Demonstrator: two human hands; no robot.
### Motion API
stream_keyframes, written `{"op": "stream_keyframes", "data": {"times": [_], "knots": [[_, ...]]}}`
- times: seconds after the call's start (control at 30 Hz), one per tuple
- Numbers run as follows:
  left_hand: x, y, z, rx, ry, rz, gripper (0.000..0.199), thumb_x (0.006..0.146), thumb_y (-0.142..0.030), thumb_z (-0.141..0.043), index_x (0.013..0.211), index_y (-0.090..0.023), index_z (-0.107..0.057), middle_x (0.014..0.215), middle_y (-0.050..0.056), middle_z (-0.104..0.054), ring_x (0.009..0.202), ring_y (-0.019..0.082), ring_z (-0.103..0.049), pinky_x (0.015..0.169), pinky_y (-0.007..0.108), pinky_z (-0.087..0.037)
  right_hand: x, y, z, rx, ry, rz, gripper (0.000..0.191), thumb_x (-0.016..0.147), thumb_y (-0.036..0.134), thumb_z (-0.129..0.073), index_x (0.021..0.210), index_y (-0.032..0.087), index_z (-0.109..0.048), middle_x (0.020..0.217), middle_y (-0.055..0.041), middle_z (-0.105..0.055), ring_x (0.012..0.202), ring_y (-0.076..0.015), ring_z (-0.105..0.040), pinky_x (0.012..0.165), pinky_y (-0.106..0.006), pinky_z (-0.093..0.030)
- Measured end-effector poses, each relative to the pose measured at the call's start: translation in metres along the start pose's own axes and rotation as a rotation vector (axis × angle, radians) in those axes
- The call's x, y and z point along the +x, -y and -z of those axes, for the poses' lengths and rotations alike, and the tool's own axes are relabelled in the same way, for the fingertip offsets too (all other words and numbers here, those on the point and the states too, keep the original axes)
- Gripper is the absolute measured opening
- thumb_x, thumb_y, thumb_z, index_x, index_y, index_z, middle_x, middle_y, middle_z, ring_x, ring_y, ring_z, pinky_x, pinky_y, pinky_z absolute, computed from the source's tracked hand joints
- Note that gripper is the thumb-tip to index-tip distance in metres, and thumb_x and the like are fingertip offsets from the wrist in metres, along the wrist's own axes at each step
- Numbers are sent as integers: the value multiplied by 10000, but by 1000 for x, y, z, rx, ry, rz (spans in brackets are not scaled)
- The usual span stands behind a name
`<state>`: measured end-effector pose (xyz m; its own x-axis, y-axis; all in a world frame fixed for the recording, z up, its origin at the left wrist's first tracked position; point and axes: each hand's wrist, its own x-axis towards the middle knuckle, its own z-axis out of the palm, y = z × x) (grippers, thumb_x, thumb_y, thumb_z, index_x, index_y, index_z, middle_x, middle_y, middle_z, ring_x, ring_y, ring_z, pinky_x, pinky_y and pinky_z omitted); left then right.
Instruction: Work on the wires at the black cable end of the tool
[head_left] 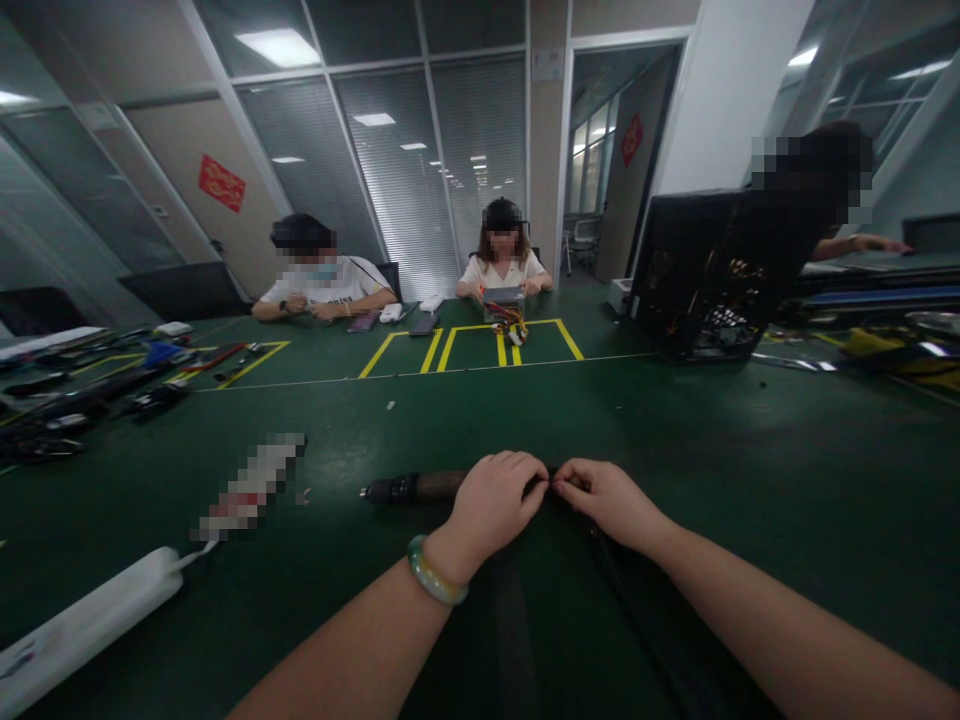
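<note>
An electric screwdriver (437, 487) lies on the green table with its dark nose pointing left. Its rear end is covered by my left hand (499, 500), whose fingers are curled around it. Wearing a bangle (436, 572), that wrist comes in from below. My right hand (604, 497) pinches a black cable at the screwdriver's back end, and its fingertips almost touch the left ones. From there the black cable (626, 590) runs down toward the near edge. The joint between cable and tool is hidden by my fingers.
A white power strip (94, 630) lies at the near left on the green table (750, 450). Dark cables and parts (112, 385) are heaped at the far left. A black computer case (690, 270) stands far right. Across the table, two people sit, one holding a box with wires (514, 325).
</note>
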<state>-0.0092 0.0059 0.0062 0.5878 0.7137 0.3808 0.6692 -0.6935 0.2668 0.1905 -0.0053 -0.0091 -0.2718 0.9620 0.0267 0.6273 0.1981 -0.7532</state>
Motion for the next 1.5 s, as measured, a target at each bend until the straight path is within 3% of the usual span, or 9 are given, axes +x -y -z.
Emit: {"op": "stream_keyframes", "data": {"times": [0.3,0.57,0.8,1.17,1.5], "knots": [[0,-2,2,22,20,4,141,853,-239,-600,993,-230,-589,988,8,-640,936,189,-580,849,344,-453,-1,5,2,13,15,3,213,898,367,-522,900,211,-667,712,12,-662,597,-130,-576,541,-232,-375],[1,-3,3,23,18,-2,114,922,-239,-504,973,-225,-605,988,7,-646,933,169,-586,853,328,-456,-1,4,2,27,29,-18,221,897,372,-522,914,205,-666,711,8,-663,592,-129,-581,528,-230,-370],[0,-1,1,28,14,18,160,846,-241,-611,1006,-238,-593,979,7,-640,933,193,-582,834,343,-455,0,2,1,-1,-1,5,216,894,370,-536,887,201,-670,679,15,-652,590,-123,-571,552,-228,-370],[1,-1,2,19,21,-5,115,927,-242,-503,983,-228,-602,993,5,-641,938,169,-585,849,328,-453,-2,7,3,20,19,-16,216,897,368,-523,899,208,-666,711,8,-650,568,-118,-551,510,-221,-356],[1,0,0,26,31,9,130,847,-195,-599,974,-226,-600,986,10,-643,940,187,-586,848,340,-455,0,6,3,-5,14,3,210,897,356,-522,887,211,-673,727,8,-662,608,-125,-565,565,-226,-369]]}}
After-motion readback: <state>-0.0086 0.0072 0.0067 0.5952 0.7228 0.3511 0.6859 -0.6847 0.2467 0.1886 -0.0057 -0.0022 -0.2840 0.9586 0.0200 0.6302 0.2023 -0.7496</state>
